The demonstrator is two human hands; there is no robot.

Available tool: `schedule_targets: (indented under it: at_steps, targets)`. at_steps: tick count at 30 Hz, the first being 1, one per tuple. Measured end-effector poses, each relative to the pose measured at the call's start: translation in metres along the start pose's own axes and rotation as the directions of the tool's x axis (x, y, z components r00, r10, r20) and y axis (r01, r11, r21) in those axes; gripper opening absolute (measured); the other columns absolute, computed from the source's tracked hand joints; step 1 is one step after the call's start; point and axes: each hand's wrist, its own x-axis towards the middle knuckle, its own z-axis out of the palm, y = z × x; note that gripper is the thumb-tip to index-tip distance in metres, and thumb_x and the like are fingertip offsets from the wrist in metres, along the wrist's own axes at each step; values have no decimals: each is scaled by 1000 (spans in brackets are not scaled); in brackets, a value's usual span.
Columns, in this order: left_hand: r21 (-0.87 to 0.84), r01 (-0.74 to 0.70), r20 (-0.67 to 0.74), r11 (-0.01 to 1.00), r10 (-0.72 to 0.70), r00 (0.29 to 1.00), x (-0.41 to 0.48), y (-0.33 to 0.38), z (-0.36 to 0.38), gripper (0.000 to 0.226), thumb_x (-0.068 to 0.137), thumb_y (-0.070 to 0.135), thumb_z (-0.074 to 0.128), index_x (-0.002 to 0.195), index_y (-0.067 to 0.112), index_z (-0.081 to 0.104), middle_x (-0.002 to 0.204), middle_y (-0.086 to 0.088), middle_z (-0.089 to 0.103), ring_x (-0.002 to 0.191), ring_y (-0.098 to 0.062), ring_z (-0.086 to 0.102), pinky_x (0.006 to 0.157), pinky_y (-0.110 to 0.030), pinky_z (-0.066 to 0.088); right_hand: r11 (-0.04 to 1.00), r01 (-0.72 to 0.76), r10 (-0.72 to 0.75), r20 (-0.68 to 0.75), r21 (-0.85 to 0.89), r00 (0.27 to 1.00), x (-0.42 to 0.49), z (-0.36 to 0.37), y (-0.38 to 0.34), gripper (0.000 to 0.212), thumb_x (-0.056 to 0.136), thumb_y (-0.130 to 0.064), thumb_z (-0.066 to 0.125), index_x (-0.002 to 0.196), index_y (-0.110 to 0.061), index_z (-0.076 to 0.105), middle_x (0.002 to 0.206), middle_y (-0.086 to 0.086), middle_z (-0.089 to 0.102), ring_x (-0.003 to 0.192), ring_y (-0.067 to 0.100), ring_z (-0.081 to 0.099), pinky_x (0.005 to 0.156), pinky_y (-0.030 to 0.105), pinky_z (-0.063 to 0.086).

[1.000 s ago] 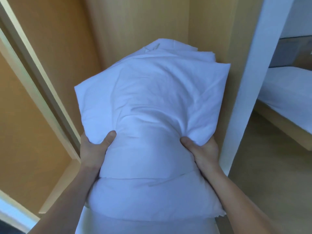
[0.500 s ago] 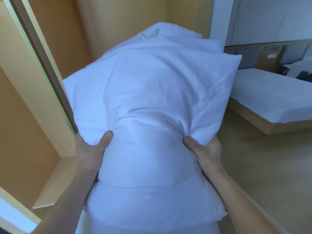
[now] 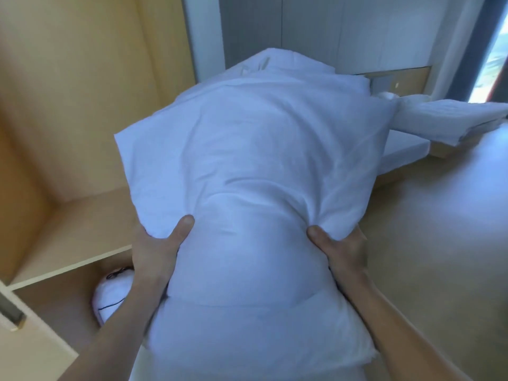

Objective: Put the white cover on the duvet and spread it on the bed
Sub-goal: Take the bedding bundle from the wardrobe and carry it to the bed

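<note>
Counted: two hands, left hand and right hand; one bedding bundle; one bed; one linen pile; one shelf.

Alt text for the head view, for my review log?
A left hand and a right hand grip a bulky bundle of folded white bedding from either side. Wooden shelves stand at left; a bed with more folded linen lies behind at right.

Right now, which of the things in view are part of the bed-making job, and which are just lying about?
Part of the job: white bedding bundle, gripped by left hand and right hand; bed.
Just lying about: wooden shelves; white pouch with black cord on the lower shelf; folded white linen on the bed, role unclear.
</note>
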Motion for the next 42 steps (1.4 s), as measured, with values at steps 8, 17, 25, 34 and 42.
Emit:
schedule_targets:
  at_steps: [8,17,25,34,42]
  targets:
    - [2,-18,156,1000,17,988,-1,17,193,76,66,49,86,127,20,52,120,6,64,110,-18,62,98,-41,49,998,-32,19,-204,-62,979,103,-127,19,66,33,-60,80,87,-30,58,85,-21,61,71,-14,55,55,7,43]
    - [-39,-22,304,999,33,952,32,23,368,117,44,71,73,145,21,40,133,3,54,111,-16,50,92,-33,40,997,-51,21,-393,-65,919,220,-200,52,85,28,-67,71,101,-26,59,85,-21,59,75,-8,57,65,19,45]
    - [-85,-10,441,996,47,896,109,16,522,113,44,77,70,141,25,45,126,9,58,111,-17,57,87,-34,43,998,4,-33,-461,-62,887,351,-225,79,74,38,-62,78,100,-24,65,93,-13,71,77,-8,66,63,12,50]
    - [-119,3,533,993,62,844,166,28,691,119,39,77,69,142,24,42,126,8,56,110,-17,55,89,-34,42,999,24,-34,-551,-26,834,491,-268,110,76,42,-59,85,107,-22,68,100,-5,75,93,13,71,82,36,58]
    - [-115,-6,540,993,68,839,192,35,868,120,38,77,68,141,23,40,120,9,54,107,-16,53,88,-34,42,996,63,-84,-545,-56,835,649,-344,145,81,41,-63,79,109,-21,66,99,-11,72,82,-5,68,64,11,51]
